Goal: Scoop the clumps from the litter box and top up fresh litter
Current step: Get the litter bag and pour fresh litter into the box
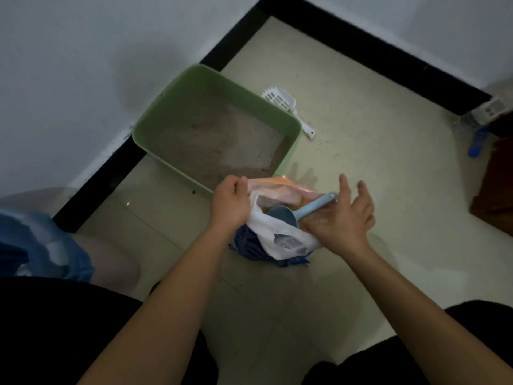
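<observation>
Two hands: left hand (230, 202) pinches bag (277, 232) rim, right hand (341, 218) released beside scoop (313, 207); unsupported side could slump and spill.

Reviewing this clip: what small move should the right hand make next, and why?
Likely close the right hand around the blue scoop handle: the hand is open by it, the scoop's bowl sits in the bag whose rim the left hand grips, and the green litter box lies just beyond.

The litter box (172, 107) is pale green, the litter (222, 145) inside it grey-brown. Just beside the box lies a white slotted scoop (280, 100). Near the box the bag (272, 232) is white, pink-orange and dark blue, with a light blue round scoop (313, 208) in it. The floor (361, 168) under the box is cream.
</observation>
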`<move>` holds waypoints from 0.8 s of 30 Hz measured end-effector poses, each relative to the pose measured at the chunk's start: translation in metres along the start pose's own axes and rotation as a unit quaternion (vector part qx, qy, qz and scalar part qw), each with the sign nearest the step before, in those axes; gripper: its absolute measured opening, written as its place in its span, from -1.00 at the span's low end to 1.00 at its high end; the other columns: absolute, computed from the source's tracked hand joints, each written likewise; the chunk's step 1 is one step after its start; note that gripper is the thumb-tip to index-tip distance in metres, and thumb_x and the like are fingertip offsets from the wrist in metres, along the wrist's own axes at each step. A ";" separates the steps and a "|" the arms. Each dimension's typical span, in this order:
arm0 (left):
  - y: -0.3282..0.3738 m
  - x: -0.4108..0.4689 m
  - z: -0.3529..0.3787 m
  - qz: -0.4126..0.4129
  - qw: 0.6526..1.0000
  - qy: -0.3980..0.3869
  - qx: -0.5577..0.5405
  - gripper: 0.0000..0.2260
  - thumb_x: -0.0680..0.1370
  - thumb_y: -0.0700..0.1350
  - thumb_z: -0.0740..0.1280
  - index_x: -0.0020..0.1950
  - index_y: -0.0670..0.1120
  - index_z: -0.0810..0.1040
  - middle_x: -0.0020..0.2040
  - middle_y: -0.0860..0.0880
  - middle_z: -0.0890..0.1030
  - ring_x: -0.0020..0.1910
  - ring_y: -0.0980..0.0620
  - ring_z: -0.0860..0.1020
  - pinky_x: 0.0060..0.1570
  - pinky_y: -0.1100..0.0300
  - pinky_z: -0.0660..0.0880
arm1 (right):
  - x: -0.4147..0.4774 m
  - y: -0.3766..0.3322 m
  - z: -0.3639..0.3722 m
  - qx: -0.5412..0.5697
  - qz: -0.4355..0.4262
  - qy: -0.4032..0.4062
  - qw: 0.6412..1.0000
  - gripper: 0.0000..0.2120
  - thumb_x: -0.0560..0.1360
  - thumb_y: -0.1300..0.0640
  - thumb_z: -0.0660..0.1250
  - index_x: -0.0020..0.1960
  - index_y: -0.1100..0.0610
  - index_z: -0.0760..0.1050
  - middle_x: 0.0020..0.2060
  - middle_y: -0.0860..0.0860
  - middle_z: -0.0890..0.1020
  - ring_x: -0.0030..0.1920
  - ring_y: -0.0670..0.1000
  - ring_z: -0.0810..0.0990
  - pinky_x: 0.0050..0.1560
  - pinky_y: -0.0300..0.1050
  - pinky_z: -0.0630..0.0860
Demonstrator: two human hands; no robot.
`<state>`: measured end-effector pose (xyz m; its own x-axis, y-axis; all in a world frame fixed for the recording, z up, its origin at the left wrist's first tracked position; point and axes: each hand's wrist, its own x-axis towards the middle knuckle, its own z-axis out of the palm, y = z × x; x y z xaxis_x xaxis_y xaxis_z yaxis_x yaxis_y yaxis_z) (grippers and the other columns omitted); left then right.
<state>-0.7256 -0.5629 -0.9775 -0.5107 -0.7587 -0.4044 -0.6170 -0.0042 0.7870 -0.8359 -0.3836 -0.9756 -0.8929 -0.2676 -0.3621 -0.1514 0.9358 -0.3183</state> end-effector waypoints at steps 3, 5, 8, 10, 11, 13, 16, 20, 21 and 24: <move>-0.008 -0.001 -0.025 -0.071 0.997 0.006 -0.027 -0.70 0.66 0.02 0.14 -0.23 -0.06 0.40 -0.25 -0.10 0.49 -0.26 -0.10 0.48 -0.27 0.05 0.39 | -0.002 0.005 -0.017 0.028 0.109 -0.137 0.984 -0.22 0.42 0.04 0.45 0.55 0.04 0.18 0.46 0.21 0.33 0.39 0.22 0.40 0.34 0.15 0.41; -0.003 -0.011 -0.045 -0.100 0.994 0.009 -0.032 -0.71 0.66 0.00 0.14 -0.21 -0.09 0.42 -0.24 -0.10 0.50 -0.23 -0.11 0.50 -0.24 0.05 0.42 | -0.018 -0.008 -0.038 0.141 0.170 -0.238 0.946 -0.65 0.50 0.09 0.36 0.24 0.20 0.52 0.12 0.23 0.65 -0.03 0.13 0.68 -0.05 -0.01 0.59; 0.024 -0.031 -0.080 -0.139 0.989 0.017 -0.057 -0.72 0.67 -0.03 0.14 -0.07 -0.18 0.50 -0.21 -0.09 0.52 -0.20 -0.08 0.51 -0.22 0.09 0.41 | -0.046 -0.045 -0.069 0.106 0.140 -0.223 0.959 -0.78 0.54 0.17 0.21 -0.07 0.24 0.60 -0.23 0.21 0.69 -0.31 0.14 0.64 -0.25 -0.05 0.55; 0.048 -0.047 -0.110 -0.172 0.982 0.023 -0.074 -0.73 0.67 -0.02 0.14 -0.02 -0.17 0.51 -0.19 -0.08 0.52 -0.19 -0.06 0.51 -0.23 0.13 0.41 | -0.068 -0.070 -0.096 0.070 0.127 -0.215 0.966 -0.75 0.51 0.20 0.17 -0.10 0.24 0.61 -0.30 0.18 0.67 -0.32 0.16 0.63 -0.23 -0.04 0.56; 0.061 -0.055 -0.127 -0.186 0.979 0.022 -0.082 -0.74 0.67 -0.01 0.14 -0.03 -0.15 0.51 -0.17 -0.09 0.53 -0.18 -0.06 0.52 -0.23 0.12 0.42 | -0.078 -0.081 -0.112 0.070 0.130 -0.217 0.965 -0.75 0.50 0.20 0.16 -0.11 0.25 0.61 -0.31 0.18 0.66 -0.33 0.16 0.62 -0.25 -0.05 0.55; 0.093 -0.075 -0.162 -0.212 0.972 0.017 -0.099 -0.75 0.67 0.01 0.15 -0.08 -0.09 0.48 -0.17 -0.09 0.53 -0.20 -0.04 0.51 -0.27 0.13 0.42 | -0.097 -0.104 -0.152 0.087 0.141 -0.219 0.961 -0.76 0.49 0.20 0.17 -0.10 0.25 0.59 -0.29 0.19 0.63 -0.35 0.16 0.58 -0.30 -0.05 0.50; 0.153 -0.110 -0.218 -0.248 0.959 0.006 -0.140 -0.76 0.66 0.03 0.16 -0.06 -0.08 0.49 -0.13 -0.12 0.56 -0.21 -0.04 0.53 -0.32 0.16 0.44 | -0.128 -0.148 -0.230 0.089 0.124 -0.211 0.965 -0.78 0.49 0.18 0.19 -0.10 0.25 0.58 -0.26 0.18 0.58 -0.32 0.16 0.52 -0.29 -0.06 0.44; 0.254 -0.166 -0.301 -0.234 0.953 0.023 -0.189 -0.77 0.66 0.01 0.17 0.03 -0.12 0.52 -0.03 -0.18 0.60 -0.11 -0.12 0.59 -0.24 0.05 0.52 | -0.177 -0.213 -0.349 0.073 0.060 -0.181 0.979 -0.76 0.50 0.12 0.22 -0.11 0.25 0.60 -0.26 0.14 0.58 -0.25 0.17 0.53 -0.23 -0.02 0.46; 0.277 -0.181 -0.321 -0.224 0.954 0.035 -0.195 -0.77 0.66 0.01 0.17 0.02 -0.12 0.51 -0.04 -0.18 0.60 -0.12 -0.12 0.58 -0.26 0.06 0.50 | -0.191 -0.227 -0.376 0.080 0.049 -0.178 0.979 -0.77 0.50 0.13 0.22 -0.11 0.25 0.59 -0.30 0.12 0.55 -0.28 0.16 0.51 -0.25 -0.03 0.43; 0.328 -0.230 -0.373 -0.209 0.952 0.072 -0.213 -0.77 0.65 0.03 0.17 -0.03 -0.09 0.50 -0.02 -0.20 0.61 -0.12 -0.18 0.59 -0.31 0.07 0.46 | -0.230 -0.258 -0.439 0.095 0.011 -0.193 0.977 -0.78 0.49 0.16 0.21 -0.07 0.25 0.59 -0.32 0.08 0.50 -0.33 0.08 0.44 -0.31 -0.06 0.35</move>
<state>-0.5872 -0.6331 -0.4528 -0.1669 -0.7137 -0.6803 -0.4335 -0.5666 0.7007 -0.7773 -0.4631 -0.4254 -0.6627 -0.3493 -0.6624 -0.0208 0.8928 -0.4500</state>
